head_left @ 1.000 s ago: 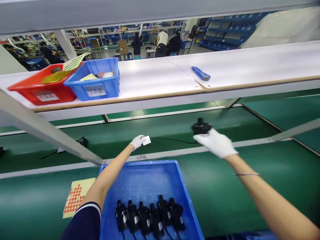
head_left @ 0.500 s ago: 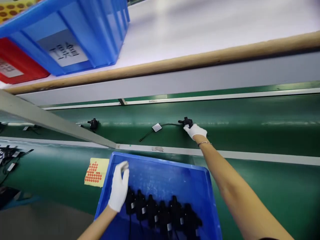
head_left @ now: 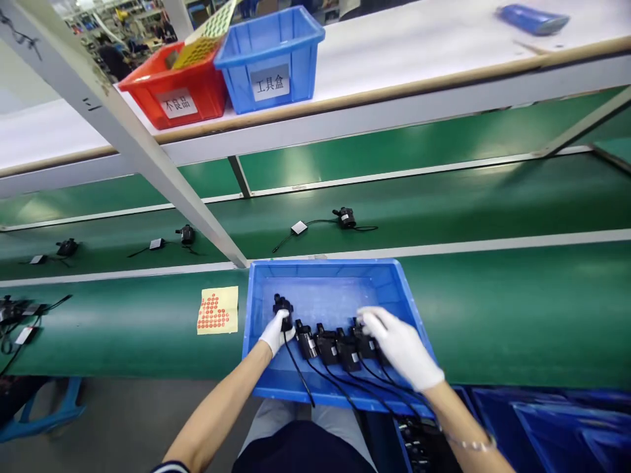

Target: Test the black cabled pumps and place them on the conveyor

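My left hand (head_left: 279, 332), in a white glove, is closed around a black pump (head_left: 282, 311) at the left of the blue tray (head_left: 323, 264). Its cable hangs down over the near rim. To the right of it, several similar black pumps (head_left: 326, 344) lie in a row in the tray, their cables running toward me. My gloved right hand (head_left: 401, 348) is over the right end of that row, fingers bent and slightly blurred close to a black pump (head_left: 363, 343). Whether it grips anything is unclear; the hand hides part of the pumps there.
Behind the tray, a black pump (head_left: 345, 217) with a white-labelled box (head_left: 299, 228) on its cable lies on the green belt. A sheet of red stickers (head_left: 217, 311) is left of the tray. A slanted post (head_left: 162, 164) and a shelf with red (head_left: 192, 85) and blue (head_left: 271, 62) bins stand beyond.
My right hand has left the pump on the belt and come back to the tray; that pump stays on the belt. My left hand has taken hold of a pump. The view has shifted.
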Demonstrator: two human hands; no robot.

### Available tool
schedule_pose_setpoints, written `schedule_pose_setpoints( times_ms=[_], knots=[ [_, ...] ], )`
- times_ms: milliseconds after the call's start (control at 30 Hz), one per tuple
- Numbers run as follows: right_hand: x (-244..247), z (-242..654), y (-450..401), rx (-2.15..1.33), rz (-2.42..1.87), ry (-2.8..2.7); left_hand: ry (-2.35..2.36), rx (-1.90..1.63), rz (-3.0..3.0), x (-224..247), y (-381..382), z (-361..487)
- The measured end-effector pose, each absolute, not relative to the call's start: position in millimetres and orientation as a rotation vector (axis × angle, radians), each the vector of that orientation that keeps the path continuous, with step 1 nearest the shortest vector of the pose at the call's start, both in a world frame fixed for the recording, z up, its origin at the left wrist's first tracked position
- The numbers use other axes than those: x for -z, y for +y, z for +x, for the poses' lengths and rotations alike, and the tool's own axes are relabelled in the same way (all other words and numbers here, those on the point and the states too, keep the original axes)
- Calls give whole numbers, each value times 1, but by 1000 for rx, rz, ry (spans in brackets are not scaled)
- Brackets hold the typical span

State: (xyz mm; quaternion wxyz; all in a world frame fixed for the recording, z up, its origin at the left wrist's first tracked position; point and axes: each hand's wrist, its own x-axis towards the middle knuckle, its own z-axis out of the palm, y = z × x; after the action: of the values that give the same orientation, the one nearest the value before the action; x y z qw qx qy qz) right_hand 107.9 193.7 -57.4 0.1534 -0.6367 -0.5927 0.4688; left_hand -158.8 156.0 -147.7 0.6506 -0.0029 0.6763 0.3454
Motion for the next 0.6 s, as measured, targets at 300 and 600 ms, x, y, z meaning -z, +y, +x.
schedule_pose_setpoints(
  times_ms=[300,600],
  knots=[
    [68,-3,-10,-1630,-1450,-1446,621,-807,199,28,106,-138],
    [29,58,-86,-1620,-1476,-1443,267,-666,385,3,49,-105]
  ],
)
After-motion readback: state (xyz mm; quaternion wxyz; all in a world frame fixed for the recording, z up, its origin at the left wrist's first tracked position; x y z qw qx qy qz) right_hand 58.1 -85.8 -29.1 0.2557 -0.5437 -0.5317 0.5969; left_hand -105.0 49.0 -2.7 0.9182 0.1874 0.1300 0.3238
